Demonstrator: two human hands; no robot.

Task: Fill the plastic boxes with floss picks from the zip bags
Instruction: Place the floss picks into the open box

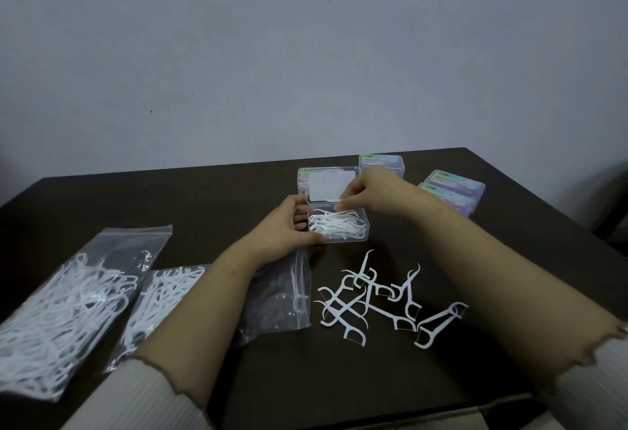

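One clear plastic box (338, 225) lies open between my hands, about half filled with white floss picks (334, 224), its hinged lid (331, 184) standing up just behind it. My left hand (285, 225) steadies the box from its left side, thumb curled round the near corner and the other fingers (300, 217) against the left wall. My right hand (365, 191) hovers over the box's far edge, thumb and forefinger pressed together at the lid's front rim; whether they pinch the rim itself or a pick I cannot tell. Just nearer to me than the box, under my right forearm, a scatter of loose picks (380, 297) waits on the table (210, 198). Under my left wrist lies a nearly empty zip bag (282, 297) with one or two picks left inside. Further left of that hand lie two fuller zip bags (68, 307), well stocked. Beyond my right hand sit closed boxes (452, 193) with coloured labels; I cannot see what they hold. By my reckoning the job is partway: this box needs topping up and closing, and two bags remain.
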